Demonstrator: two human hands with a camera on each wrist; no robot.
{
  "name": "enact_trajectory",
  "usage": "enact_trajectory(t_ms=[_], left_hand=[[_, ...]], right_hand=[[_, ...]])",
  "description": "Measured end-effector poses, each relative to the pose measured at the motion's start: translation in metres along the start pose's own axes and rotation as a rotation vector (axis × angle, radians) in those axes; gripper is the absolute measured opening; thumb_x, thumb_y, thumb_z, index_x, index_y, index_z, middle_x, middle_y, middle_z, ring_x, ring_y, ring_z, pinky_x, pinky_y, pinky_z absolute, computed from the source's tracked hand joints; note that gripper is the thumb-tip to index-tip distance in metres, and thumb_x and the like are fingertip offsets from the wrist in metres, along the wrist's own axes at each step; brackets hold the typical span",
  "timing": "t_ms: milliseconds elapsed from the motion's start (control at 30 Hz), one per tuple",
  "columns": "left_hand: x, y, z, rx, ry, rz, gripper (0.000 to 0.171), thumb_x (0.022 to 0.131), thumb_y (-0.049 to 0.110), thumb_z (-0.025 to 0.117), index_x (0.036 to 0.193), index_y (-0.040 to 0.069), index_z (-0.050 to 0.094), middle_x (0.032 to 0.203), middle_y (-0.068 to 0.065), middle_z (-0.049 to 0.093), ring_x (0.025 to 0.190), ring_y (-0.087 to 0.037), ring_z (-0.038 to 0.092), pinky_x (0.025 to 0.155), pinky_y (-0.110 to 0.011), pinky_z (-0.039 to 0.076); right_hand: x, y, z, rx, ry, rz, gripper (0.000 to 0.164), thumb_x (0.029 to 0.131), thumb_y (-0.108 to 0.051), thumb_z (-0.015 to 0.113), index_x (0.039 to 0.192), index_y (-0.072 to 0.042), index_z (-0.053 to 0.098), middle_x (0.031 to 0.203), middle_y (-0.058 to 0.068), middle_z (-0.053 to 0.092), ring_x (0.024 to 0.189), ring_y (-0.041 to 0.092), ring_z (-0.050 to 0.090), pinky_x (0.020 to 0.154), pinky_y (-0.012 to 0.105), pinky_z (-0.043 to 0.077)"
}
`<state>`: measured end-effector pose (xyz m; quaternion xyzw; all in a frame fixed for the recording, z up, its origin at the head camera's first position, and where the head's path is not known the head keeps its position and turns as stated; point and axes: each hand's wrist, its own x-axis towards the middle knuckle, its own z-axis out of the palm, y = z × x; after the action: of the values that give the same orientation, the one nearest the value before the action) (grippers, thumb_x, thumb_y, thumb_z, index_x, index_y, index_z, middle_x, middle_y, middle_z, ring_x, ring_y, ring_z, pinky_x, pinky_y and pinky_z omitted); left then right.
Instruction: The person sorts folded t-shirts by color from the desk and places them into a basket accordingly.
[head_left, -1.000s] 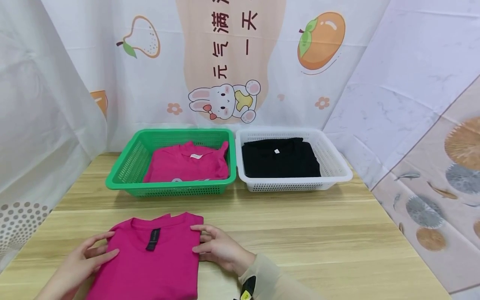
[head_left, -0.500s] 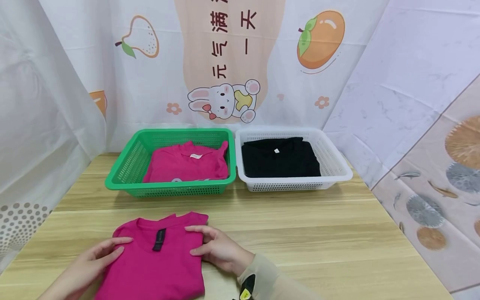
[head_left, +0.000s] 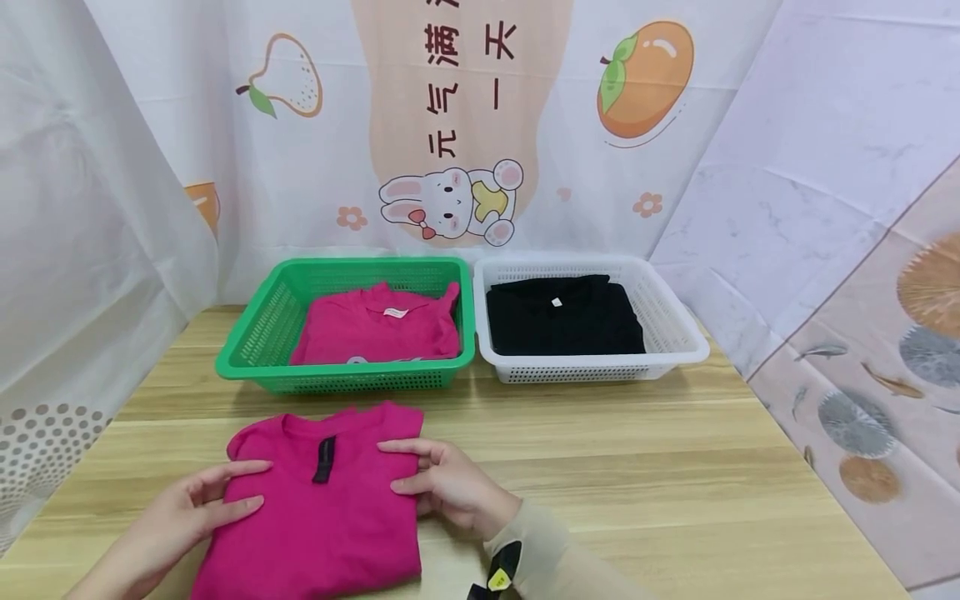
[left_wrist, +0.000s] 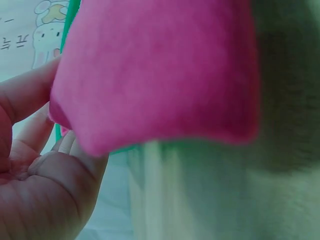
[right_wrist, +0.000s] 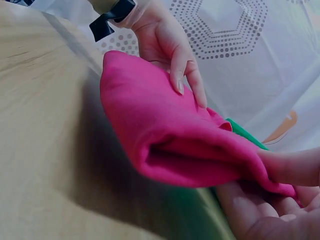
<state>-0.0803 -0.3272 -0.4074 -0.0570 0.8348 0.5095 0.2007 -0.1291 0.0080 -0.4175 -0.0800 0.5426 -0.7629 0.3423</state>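
Observation:
A folded magenta T-shirt [head_left: 322,525] with a black neck label [head_left: 324,460] is at the near left of the table, collar facing the baskets. My left hand [head_left: 187,512] grips its left edge and my right hand [head_left: 453,487] grips its right edge. Two digits of each hand lie on top of the cloth. In the right wrist view, the other fingers [right_wrist: 280,215] of my right hand go under the shirt's folded side. A shadow beneath the shirt there shows it raised off the wood. The undersides of both grips are partly hidden.
Behind the shirt stands a green basket [head_left: 345,372] with a folded pink garment [head_left: 375,333] inside. Touching or nearly touching it on the right is a white basket [head_left: 592,361] holding a black garment [head_left: 562,325]. A printed curtain [head_left: 300,192] hangs behind the wooden table [head_left: 637,467].
Both hands have shifted the T-shirt slightly right, then away from me toward the green basket. My left hand has come further over its edge. The baskets stay put.

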Motion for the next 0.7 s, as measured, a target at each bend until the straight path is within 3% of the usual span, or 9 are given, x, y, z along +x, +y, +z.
enact_trajectory(t_ms=[167,300,467,567,700], left_hand=[[-0.007,0.011,-0.001,0.019,0.034,0.031,0.050,0.096,0.028,0.065,0.144,0.019,0.053,0.132,0.010,0.054,0.103,0.013,0.051,0.083,-0.024,0.054],[-0.012,0.017,-0.003,0.015,0.046,0.047,0.048,0.097,0.027,0.063,0.144,0.024,0.053,0.121,0.021,0.058,0.103,0.011,0.053,0.082,-0.023,0.054],[-0.015,0.026,-0.004,-0.034,0.041,0.120,0.043,0.099,0.020,0.061,0.138,0.036,0.056,0.107,0.015,0.068,0.094,-0.005,0.066,0.077,-0.027,0.056],[-0.015,0.031,-0.007,-0.086,-0.004,0.160,0.044,0.100,0.016,0.058,0.132,0.047,0.056,0.103,0.011,0.070,0.090,-0.015,0.070,0.075,-0.033,0.059],[-0.015,0.040,-0.009,-0.116,-0.021,0.171,0.045,0.101,0.016,0.057,0.133,0.047,0.055,0.107,0.013,0.070,0.092,-0.017,0.072,0.075,-0.037,0.060]], right_hand=[[-0.004,-0.011,0.000,-0.032,0.006,-0.033,0.050,0.088,0.009,0.062,0.135,-0.008,0.061,0.119,0.015,0.070,0.088,0.014,0.071,0.080,0.036,0.060],[-0.006,-0.019,-0.001,-0.057,0.016,-0.039,0.050,0.088,0.008,0.063,0.135,-0.008,0.062,0.119,0.014,0.071,0.091,0.012,0.071,0.080,0.031,0.060],[-0.007,-0.031,-0.002,-0.079,0.032,-0.051,0.051,0.087,0.008,0.064,0.135,-0.008,0.062,0.118,0.012,0.071,0.090,0.011,0.070,0.079,0.028,0.059],[-0.007,-0.038,-0.004,-0.083,0.044,-0.062,0.051,0.087,0.009,0.063,0.135,-0.007,0.061,0.115,0.010,0.072,0.087,0.010,0.070,0.077,0.027,0.059],[-0.007,-0.048,-0.007,-0.102,0.055,-0.070,0.051,0.087,0.007,0.063,0.136,-0.007,0.061,0.115,0.010,0.072,0.086,0.009,0.070,0.075,0.024,0.058]])
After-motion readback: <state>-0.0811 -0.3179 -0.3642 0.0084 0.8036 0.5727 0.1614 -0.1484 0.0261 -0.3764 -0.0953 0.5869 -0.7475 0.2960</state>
